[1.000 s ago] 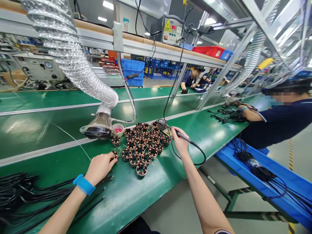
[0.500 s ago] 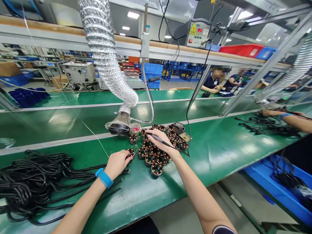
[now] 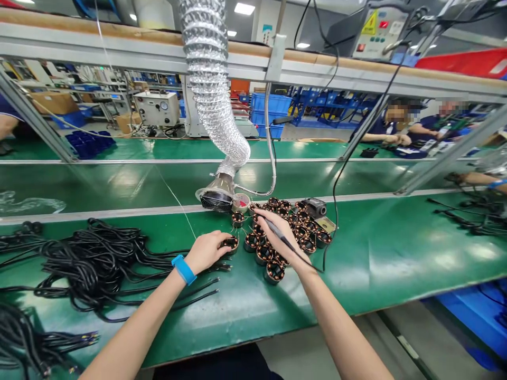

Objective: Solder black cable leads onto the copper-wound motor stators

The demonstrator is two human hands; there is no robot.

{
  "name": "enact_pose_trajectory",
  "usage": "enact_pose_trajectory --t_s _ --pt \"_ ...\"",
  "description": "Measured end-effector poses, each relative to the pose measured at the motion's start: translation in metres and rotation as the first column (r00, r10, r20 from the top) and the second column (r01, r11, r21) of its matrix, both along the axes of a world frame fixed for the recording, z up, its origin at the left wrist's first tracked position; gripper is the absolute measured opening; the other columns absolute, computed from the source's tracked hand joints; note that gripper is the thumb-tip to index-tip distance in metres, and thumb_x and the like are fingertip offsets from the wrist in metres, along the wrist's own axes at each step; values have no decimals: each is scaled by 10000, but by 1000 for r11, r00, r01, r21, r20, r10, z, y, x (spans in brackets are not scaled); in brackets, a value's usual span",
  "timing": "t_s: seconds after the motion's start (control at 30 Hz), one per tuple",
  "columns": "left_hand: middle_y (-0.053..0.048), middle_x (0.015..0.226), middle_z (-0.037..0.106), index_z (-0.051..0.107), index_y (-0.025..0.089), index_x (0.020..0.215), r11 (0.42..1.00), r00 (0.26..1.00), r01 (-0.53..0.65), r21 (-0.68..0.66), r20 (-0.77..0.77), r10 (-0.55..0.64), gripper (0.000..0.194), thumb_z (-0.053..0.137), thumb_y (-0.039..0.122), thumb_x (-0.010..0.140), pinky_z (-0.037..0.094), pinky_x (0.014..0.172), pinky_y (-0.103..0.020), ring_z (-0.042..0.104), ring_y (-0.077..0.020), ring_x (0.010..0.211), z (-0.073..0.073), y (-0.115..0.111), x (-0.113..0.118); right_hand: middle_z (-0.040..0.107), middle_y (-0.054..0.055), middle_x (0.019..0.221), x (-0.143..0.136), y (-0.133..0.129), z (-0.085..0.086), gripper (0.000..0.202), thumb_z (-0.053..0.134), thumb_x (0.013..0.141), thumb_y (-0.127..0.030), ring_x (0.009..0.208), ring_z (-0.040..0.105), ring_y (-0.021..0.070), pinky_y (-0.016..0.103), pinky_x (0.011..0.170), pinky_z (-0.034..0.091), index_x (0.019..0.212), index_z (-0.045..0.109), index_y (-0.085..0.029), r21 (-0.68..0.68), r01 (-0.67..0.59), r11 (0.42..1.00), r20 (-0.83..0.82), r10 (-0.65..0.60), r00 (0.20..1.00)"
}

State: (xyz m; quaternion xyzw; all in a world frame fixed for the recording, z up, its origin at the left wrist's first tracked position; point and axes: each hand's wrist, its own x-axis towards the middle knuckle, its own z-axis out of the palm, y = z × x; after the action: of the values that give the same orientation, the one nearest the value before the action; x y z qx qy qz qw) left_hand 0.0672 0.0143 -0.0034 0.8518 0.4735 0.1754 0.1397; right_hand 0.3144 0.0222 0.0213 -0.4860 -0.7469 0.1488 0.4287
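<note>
My left hand (image 3: pixel 206 250), with a blue band at the wrist, has its fingers closed on the rim of a copper-wound motor stator (image 3: pixel 232 243) low over the green bench. A thin pale wire (image 3: pixel 177 201) runs down to that hand from above. My right hand (image 3: pixel 285 237) grips a soldering iron (image 3: pixel 279 235) like a pen, and its black cord trails off to the right. The iron's tip points left, near a lone stator (image 3: pixel 237 219); whether they touch I cannot tell. Several more stators (image 3: pixel 274 272) stand clustered below and around my right hand.
A fume extraction hose (image 3: pixel 216 105) ends in a hood (image 3: pixel 217 194) behind my hands. Beside it sits a small round tub (image 3: pixel 241 203) with something red inside. Black cables (image 3: pixel 95 258) are heaped at left. A soldering-iron stand (image 3: pixel 316 208) is behind the stators. Co-workers sit across the bench.
The view has swung left, so everything appears further right and more cables show at left. My hands keep hold of the stator and the soldering iron, in nearly the same places on the bench.
</note>
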Motion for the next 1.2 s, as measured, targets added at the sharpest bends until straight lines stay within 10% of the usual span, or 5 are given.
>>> enact_pose_trajectory --t_s 0.23,0.63,0.93,1.07,1.2 --pt "-76 914 642 741 180 891 977 961 -210 -43 -195 198 323 490 363 980 458 733 -296 655 -214 813 -6 0 -46 613 85 1044 -62 -64 -30 309 374 1027 -286 862 647 200 318 750 526 1220 612 -248 39 139 989 195 -144 970" --pt "-33 916 666 674 196 891 972 985 -87 -219 -163 51 199 586 367 942 440 711 -267 647 -191 806 -17 -53 -79 568 122 1095 -107 -33 -66 285 447 974 -186 964 530 281 427 839 502 1222 585 -207 124 67 990 443 -116 889" --pt "-3 850 638 652 210 813 916 997 41 -398 -46 -64 152 635 326 909 379 663 -256 599 -158 728 -7 -93 -111 548 89 1116 -93 -53 -67 443 428 917 -75 1021 554 247 395 859 520 1279 538 -305 -65 -166 984 206 176 963" --pt "-4 829 623 671 198 805 894 992 51 -445 123 5 139 662 312 883 392 674 -244 570 -146 725 -5 -86 -103 534 67 1107 -90 -77 -57 437 422 924 -73 1029 579 206 361 900 523 1272 518 -319 -159 -355 921 125 375 919" --pt "-29 830 625 695 183 866 928 905 -120 -352 347 248 234 570 370 931 405 661 -249 546 -149 713 -7 -67 -79 520 76 1161 -95 -90 -59 365 596 890 -161 1091 573 239 415 964 508 1215 526 -313 -111 -234 966 20 237 971"
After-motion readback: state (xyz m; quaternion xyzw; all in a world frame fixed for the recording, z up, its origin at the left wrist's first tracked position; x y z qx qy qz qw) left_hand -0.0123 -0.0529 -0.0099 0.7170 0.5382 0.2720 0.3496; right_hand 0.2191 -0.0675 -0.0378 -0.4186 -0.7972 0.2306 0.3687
